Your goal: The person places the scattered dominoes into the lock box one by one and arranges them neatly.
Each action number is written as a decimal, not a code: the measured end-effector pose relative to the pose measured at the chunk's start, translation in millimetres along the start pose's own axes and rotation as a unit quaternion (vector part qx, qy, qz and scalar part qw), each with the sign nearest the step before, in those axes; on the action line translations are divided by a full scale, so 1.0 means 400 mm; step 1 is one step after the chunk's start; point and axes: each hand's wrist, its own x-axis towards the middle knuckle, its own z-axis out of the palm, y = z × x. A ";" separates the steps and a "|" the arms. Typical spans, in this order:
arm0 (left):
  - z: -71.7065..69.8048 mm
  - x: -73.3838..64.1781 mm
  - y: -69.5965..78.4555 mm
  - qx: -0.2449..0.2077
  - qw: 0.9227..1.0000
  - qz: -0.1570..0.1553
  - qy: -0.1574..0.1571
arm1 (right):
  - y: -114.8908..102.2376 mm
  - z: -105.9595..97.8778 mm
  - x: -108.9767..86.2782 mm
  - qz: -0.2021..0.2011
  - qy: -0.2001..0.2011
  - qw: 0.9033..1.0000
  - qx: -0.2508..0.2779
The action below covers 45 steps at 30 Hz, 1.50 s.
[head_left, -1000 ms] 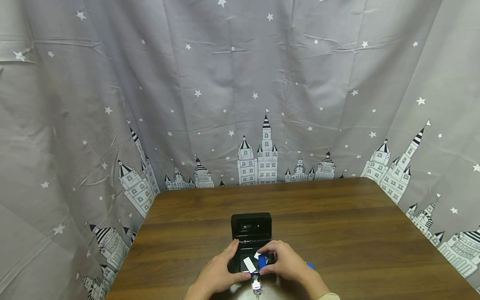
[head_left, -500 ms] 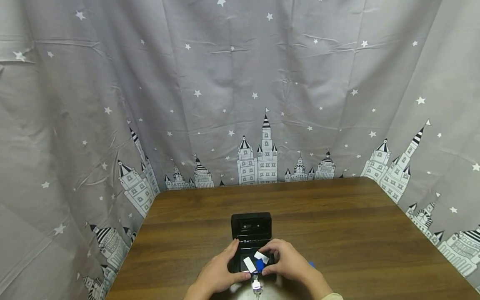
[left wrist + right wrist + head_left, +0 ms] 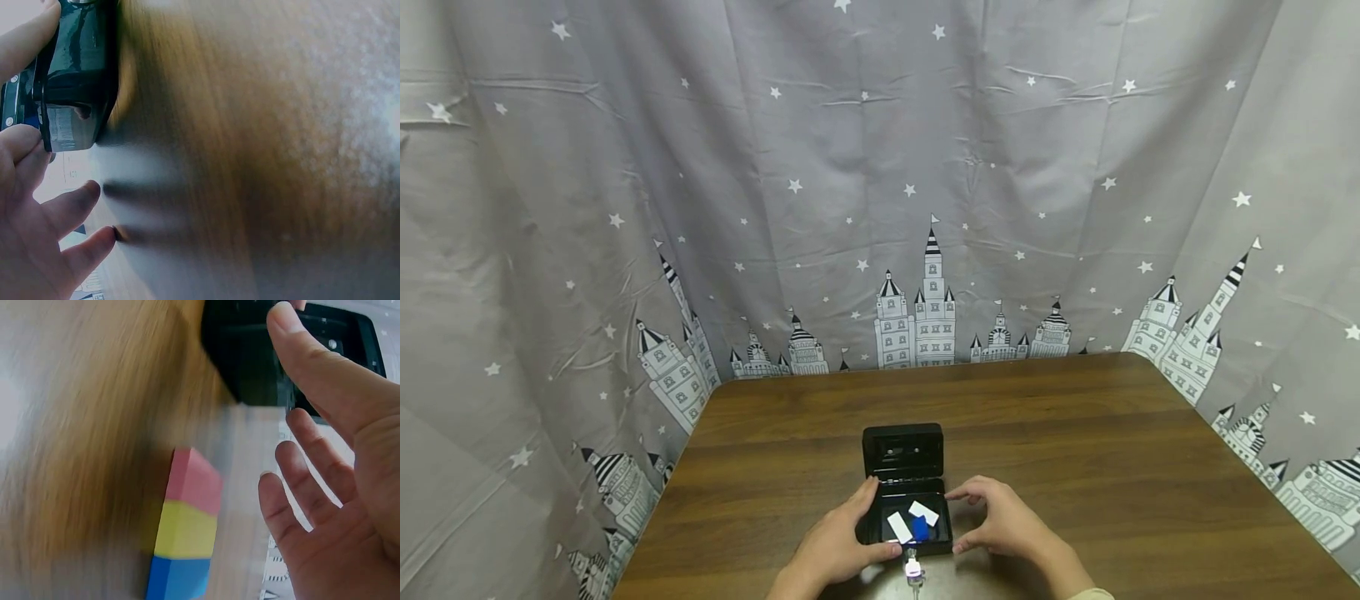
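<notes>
A small black metal box (image 3: 910, 548) stands on the table with its lid (image 3: 902, 450) raised. Two white flat rectangular pieces (image 3: 898, 527) and a blue piece (image 3: 921, 529) lie inside it. A key hangs at its front with a pale tag (image 3: 913, 568). My left hand (image 3: 831, 546) holds the box's left side, index finger at the back corner and thumb on the front edge. In the left wrist view the other fingers (image 3: 75, 209) spread away from it. My right hand (image 3: 1000, 521) is beside the box's right wall, holding nothing, its index fingertip and thumb close to that wall.
In the right wrist view, a row of pink (image 3: 194, 481), yellow (image 3: 186, 528) and blue blocks (image 3: 181, 575) lies on the wooden table (image 3: 1037, 433) near my right hand. A grey curtain (image 3: 820, 208) with printed castles hangs behind the table.
The blue piece has gone down into the box and my right hand has let go of it. That hand has moved right, out of the box. The left hand has stayed put.
</notes>
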 end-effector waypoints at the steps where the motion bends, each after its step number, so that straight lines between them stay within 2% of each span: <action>1: 0.000 0.000 0.000 0.000 1.000 -0.001 0.000 | 0.003 -0.005 -0.005 0.005 -0.002 1.000 0.002; 7: 0.000 0.000 0.000 0.002 1.000 -0.001 0.001 | 0.029 -0.026 -0.032 0.014 -0.006 1.000 0.006; 24: -0.004 0.000 0.000 -0.001 1.000 0.000 0.000 | 0.089 -0.067 -0.085 0.015 0.013 1.000 -0.024; 34: -0.001 -0.001 -0.001 -0.005 1.000 -0.001 0.001 | 0.099 -0.084 -0.111 0.062 0.003 0.998 -0.021; 45: -0.001 0.001 0.001 -0.004 1.000 -0.001 -0.002 | 0.111 -0.095 -0.137 0.067 0.013 0.998 -0.016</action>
